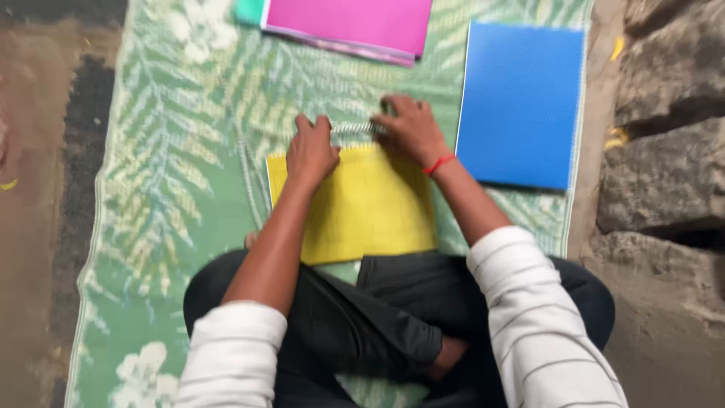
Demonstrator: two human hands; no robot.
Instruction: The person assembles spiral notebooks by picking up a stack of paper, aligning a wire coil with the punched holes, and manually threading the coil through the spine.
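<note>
A person sits cross-legged on a green mat with a pale leaf pattern (166, 174), which lies over a brownish floor (38, 227) on the left. Straight ahead of the knees lies a yellow notebook (362, 211), flat on the mat, with a silvery wire spiral (353, 128) running along its far edge. The left hand (310, 149) rests palm down on the book's upper left corner, fingers curled forward so the tips meet the near end of the spiral; whether they pinch the wire I cannot tell from here. The right hand (411, 130), a red thread at its wrist, is bent over the spiral's other end, fingers curled about it as if gripping, the picture being blurred there. Beyond the hands, at the mat's top edge, sits a pink folder (355, 23). To the right lies a blue sheet (521, 102), flat, well clear of the yellow book, and past it a rough stone wall (664, 151).
</note>
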